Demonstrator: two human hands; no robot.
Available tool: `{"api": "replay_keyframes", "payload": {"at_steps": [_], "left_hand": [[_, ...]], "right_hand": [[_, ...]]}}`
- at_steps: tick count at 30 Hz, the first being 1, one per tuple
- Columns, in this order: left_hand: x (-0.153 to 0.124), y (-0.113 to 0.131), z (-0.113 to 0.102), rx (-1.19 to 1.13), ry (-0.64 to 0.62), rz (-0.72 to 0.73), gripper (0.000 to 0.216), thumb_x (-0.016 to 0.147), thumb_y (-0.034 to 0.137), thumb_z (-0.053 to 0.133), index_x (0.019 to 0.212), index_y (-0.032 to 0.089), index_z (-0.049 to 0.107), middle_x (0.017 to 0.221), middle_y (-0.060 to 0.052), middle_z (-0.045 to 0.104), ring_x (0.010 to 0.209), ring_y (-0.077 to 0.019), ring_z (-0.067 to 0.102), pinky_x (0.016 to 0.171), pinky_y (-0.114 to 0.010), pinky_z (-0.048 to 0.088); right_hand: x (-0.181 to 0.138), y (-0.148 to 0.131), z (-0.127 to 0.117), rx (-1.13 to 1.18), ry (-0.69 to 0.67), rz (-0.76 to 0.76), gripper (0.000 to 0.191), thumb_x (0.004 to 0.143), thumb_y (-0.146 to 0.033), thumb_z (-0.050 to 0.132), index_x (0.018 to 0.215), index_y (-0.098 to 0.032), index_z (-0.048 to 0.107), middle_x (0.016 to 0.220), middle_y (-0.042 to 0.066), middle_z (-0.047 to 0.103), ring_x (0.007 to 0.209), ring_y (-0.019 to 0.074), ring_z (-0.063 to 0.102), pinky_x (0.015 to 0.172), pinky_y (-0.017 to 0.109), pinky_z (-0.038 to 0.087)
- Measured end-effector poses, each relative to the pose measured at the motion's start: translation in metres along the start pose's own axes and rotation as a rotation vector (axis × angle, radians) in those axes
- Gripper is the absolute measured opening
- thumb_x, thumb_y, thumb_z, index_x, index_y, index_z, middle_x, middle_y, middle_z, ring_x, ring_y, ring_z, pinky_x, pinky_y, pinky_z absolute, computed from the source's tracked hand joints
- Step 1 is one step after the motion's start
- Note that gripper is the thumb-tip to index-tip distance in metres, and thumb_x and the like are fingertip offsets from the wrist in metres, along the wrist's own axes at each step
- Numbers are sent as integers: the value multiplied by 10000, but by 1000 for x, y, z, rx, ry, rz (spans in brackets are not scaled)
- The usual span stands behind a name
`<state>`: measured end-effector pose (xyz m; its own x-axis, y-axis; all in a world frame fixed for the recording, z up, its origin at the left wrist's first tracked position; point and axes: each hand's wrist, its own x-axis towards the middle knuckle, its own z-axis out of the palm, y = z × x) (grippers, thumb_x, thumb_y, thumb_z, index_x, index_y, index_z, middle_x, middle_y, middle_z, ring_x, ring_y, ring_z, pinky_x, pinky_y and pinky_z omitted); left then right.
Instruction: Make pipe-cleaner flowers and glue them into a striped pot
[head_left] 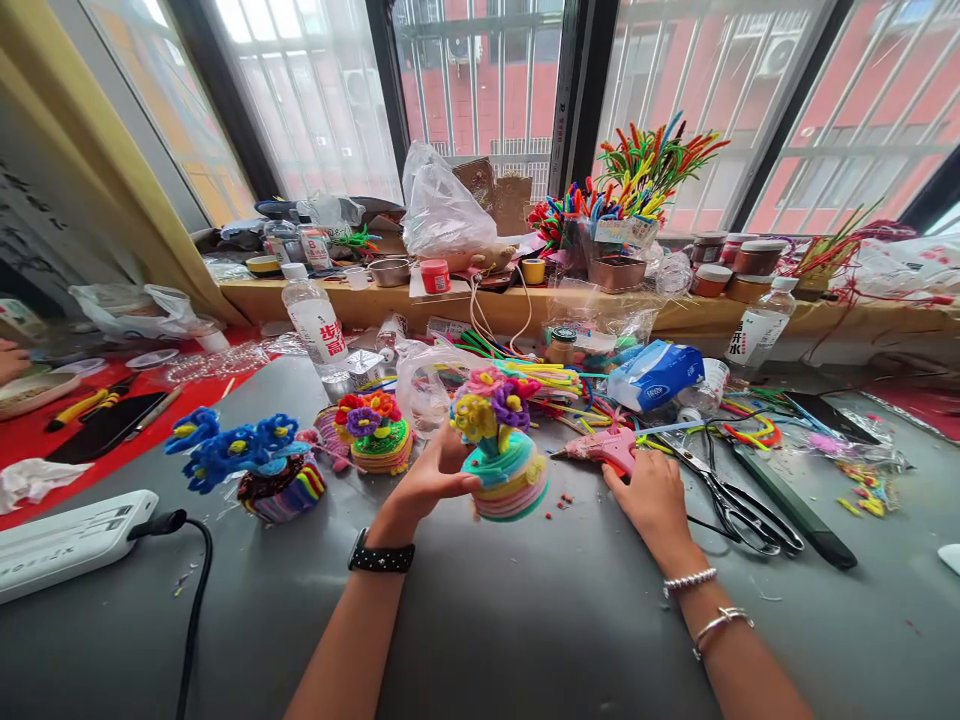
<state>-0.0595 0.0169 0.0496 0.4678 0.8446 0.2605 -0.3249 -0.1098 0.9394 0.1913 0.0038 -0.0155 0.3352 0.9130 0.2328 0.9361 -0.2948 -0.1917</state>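
Observation:
My left hand (pixel 429 478) is closed around a small pipe-cleaner flower pot (pixel 510 482), banded in teal, yellow and pink, with yellow, pink and purple flowers on top. It is held tilted just over the grey table. On the right, my right hand (pixel 651 492) has its fingers wrapped on the handle of a pink hot glue gun (pixel 604 447), whose nozzle points left toward the pot. Two more pots stand to the left: a striped one with blue flowers (pixel 281 487) and a yellow-green one with red, orange and purple flowers (pixel 381 445).
Scissors (pixel 739 505) and a dark green cutter (pixel 799 510) lie right of my right hand. Loose pipe cleaners and a blue tissue pack (pixel 654 375) spread behind. A white power strip (pixel 75 540) with a black cord sits at left. Water bottles (pixel 313 318) stand near the sill.

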Motion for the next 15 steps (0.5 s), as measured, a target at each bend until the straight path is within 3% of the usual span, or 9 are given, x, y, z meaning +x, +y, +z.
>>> {"api": "replay_keyframes", "payload": {"at_steps": [9,15], "left_hand": [[1,-2,-18,-83,-127,-52,523,420,480,706,821,154,628,674,-58,634,832,-293,582,722,-367,458],[1,-7,-18,-66,-183,-46,652,413,510,701,960,170,600,868,-93,637,943,-321,550,760,-388,443]], "right_hand": [[0,0,-2,-27,-41,23,462,774,-433,440,997,-52,575,968,167,555,922,304,463,720,348,370],[-2,1,-5,-53,-52,-1,461,778,-464,437,929,-59,600,924,167,561,898,302,477,702,343,377]]}}
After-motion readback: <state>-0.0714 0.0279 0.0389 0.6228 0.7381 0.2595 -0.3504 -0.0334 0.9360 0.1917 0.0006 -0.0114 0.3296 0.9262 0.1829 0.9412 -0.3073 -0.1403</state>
